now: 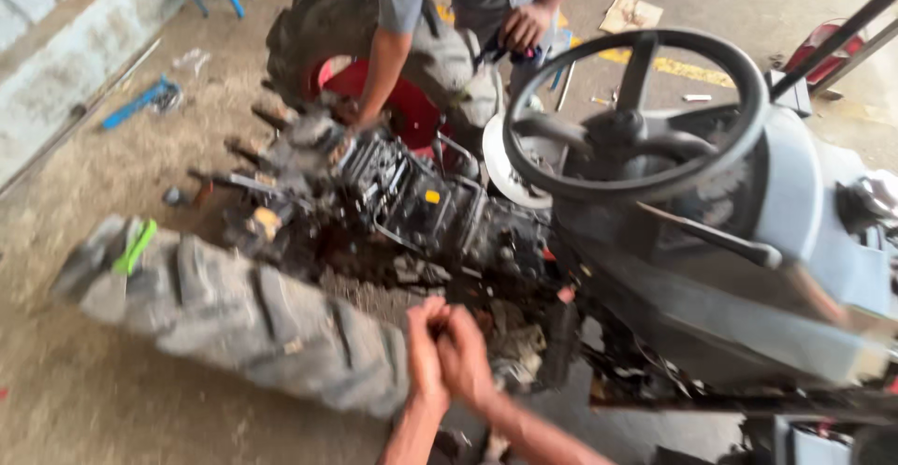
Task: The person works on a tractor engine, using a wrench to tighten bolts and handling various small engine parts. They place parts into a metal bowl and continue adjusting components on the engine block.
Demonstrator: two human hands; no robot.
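The left hand (426, 351) and right hand (465, 357) are pressed together, fingers curled shut on each other, holding nothing that can be made out through the blur. They hover just beside the near tyre (234, 311), below the exposed engine (426, 208) of the stripped tractor (786, 240). Across the engine, another person's hand (526, 25) grips a dark tool.

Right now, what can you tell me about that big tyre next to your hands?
The tyre is large, grey with dust and dried mud, and looks like rubber with thick raised lugs across its tread. It sits low in the view, running from the left towards the middle, beside the tractor's exposed engine. A bright green strip lies near its left end. The left hand and right hand, pressed together, are just at its right end; the blur hides whether they touch it.
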